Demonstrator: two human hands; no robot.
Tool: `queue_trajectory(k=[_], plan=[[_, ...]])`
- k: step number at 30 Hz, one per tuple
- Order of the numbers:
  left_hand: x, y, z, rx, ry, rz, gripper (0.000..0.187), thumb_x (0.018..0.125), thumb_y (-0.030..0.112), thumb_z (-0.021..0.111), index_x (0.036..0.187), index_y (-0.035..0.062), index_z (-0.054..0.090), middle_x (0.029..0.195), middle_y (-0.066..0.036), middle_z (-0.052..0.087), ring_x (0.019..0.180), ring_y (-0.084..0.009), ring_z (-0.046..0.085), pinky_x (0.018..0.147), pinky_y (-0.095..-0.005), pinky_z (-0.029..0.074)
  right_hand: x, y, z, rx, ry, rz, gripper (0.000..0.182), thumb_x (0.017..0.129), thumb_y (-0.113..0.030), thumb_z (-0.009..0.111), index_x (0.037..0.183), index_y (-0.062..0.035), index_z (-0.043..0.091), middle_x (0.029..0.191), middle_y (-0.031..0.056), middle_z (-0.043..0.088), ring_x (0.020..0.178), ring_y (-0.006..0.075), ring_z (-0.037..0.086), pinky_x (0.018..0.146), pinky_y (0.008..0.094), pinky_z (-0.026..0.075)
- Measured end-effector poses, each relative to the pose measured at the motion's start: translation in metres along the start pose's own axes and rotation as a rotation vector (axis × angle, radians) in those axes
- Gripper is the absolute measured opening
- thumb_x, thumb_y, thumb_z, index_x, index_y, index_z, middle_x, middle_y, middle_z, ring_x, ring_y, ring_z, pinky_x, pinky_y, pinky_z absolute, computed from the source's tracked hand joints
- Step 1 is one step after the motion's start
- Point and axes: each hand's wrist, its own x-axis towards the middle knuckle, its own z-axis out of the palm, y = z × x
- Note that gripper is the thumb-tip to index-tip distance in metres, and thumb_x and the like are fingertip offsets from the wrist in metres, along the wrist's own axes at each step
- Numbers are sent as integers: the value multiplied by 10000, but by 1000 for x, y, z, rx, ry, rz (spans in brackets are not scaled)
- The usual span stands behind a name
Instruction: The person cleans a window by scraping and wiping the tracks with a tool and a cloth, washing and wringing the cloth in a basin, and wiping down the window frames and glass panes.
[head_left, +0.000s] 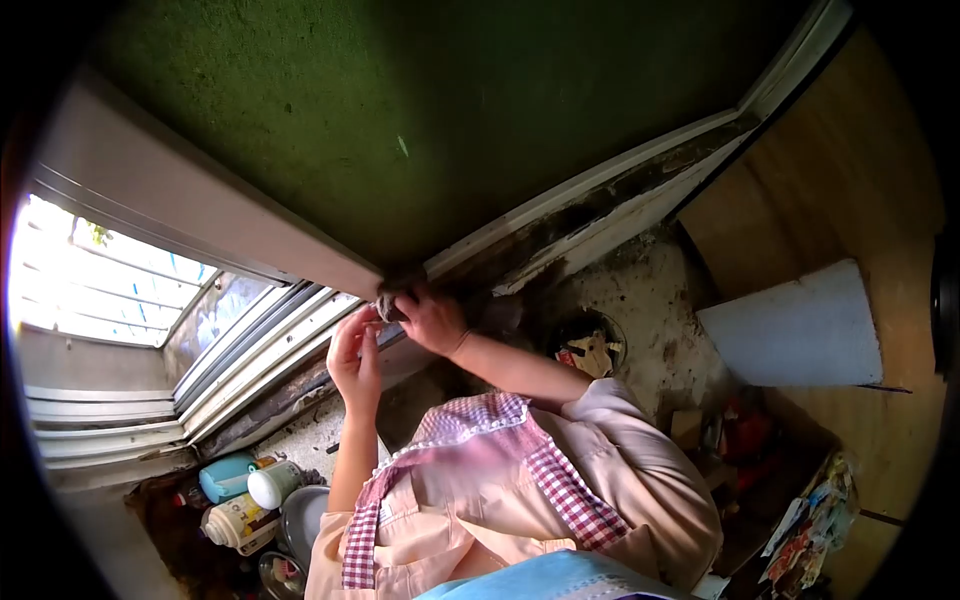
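Observation:
My right hand (432,318) is closed around a crumpled dark grey-brown cloth (392,298) at the corner where the pale frame (330,258) meets the green panel (400,120). Just left of it, my left hand (356,350) is raised with its fingertips pinched together beside the cloth. Whatever lies between those fingertips is too small to make out. Both hands are close together above the window track (290,325).
A barred window (110,275) is at the left. Bottles (240,522) and a grey lid (308,520) stand at the lower left. At the right are a round hole with debris (590,350), a pale board (800,325) and wooden panels (800,170).

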Motion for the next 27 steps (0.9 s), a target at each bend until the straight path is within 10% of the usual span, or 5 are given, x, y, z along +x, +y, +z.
queue_trajectory(k=[4,7,14,20,27], plan=[[11,6,-19,189,217,70,255,890,-4,537,1144,-17,559,1107,-92,525,915,-139,570,759,-244,494,0,78,-35,-220,-33,-52,163,850,-213,521,984,-176,608,942,115,602,832,300,602,616,411,511],[29,13,-23,235,299,36,417,783,-20,644,1181,44,533,1146,-94,504,955,-160,571,762,-261,487,17,123,-103,-325,-44,660,252,855,-174,494,1058,-48,574,940,192,624,802,352,614,718,449,496],[92,-18,-24,-503,135,113,430,925,256,531,1257,-9,465,1214,-110,530,1128,-189,489,958,-345,399,10,180,-177,-168,435,401,503,887,-334,550,1192,64,514,1148,243,573,1090,367,535,924,420,412],[130,-11,-72,-535,-455,-61,525,810,165,671,1247,-43,469,1149,-102,592,1057,-164,551,962,-322,416,9,81,-168,120,157,372,446,870,-280,603,1150,61,540,1102,200,607,1026,303,578,885,360,428],[145,2,-82,-49,-551,74,501,705,102,701,1161,-21,534,1035,-135,654,971,-173,615,906,-311,469,39,-9,-95,167,-136,94,364,822,-169,668,1120,8,557,1027,149,642,938,246,615,826,323,456]])
